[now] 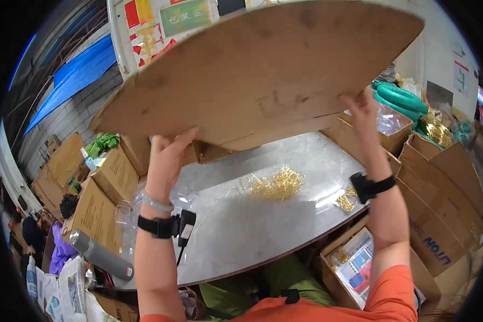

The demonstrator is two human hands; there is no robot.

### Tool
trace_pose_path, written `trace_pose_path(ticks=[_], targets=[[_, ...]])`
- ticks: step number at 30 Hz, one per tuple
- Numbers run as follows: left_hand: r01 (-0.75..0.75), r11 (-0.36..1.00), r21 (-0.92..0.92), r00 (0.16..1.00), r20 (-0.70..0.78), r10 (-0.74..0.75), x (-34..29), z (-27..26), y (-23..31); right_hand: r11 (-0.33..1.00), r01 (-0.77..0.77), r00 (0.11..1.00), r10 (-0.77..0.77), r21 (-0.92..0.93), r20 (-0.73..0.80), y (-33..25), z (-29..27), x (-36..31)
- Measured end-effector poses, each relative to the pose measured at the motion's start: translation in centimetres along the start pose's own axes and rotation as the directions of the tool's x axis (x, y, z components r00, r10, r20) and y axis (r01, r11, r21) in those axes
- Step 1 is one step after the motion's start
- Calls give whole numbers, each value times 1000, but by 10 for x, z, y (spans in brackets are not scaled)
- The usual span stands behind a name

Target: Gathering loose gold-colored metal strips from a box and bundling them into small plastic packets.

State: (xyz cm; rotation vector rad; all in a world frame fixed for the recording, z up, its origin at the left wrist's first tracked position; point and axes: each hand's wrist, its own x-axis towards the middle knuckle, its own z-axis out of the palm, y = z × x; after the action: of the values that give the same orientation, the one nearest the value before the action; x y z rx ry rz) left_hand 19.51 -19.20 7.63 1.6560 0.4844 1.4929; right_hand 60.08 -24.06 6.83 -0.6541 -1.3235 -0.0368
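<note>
Overhead, a broad cardboard sheet (pixel 263 75) is held level — left hand (pixel 165 161) and right hand (pixel 362 115) with fingers clamped on its near edge — well above the desk (pixel 241 225) and its gold pins (pixel 276 185).

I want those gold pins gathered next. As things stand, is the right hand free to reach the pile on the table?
Probably not yet: the right hand grips the raised cardboard sheet, as does the left hand. The gold pins lie uncovered below.
</note>
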Motion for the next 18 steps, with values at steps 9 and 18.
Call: trace_pose_path(ticks=[9,18], targets=[[-290,578,763,938,347,13,-12,-34,-90,491,242,931,-360,-837,58,-182,-184,65],[-219,572,791,821,466,-330,-51,20,-218,-575,217,923,-140,-789,357,-227,-313,64]])
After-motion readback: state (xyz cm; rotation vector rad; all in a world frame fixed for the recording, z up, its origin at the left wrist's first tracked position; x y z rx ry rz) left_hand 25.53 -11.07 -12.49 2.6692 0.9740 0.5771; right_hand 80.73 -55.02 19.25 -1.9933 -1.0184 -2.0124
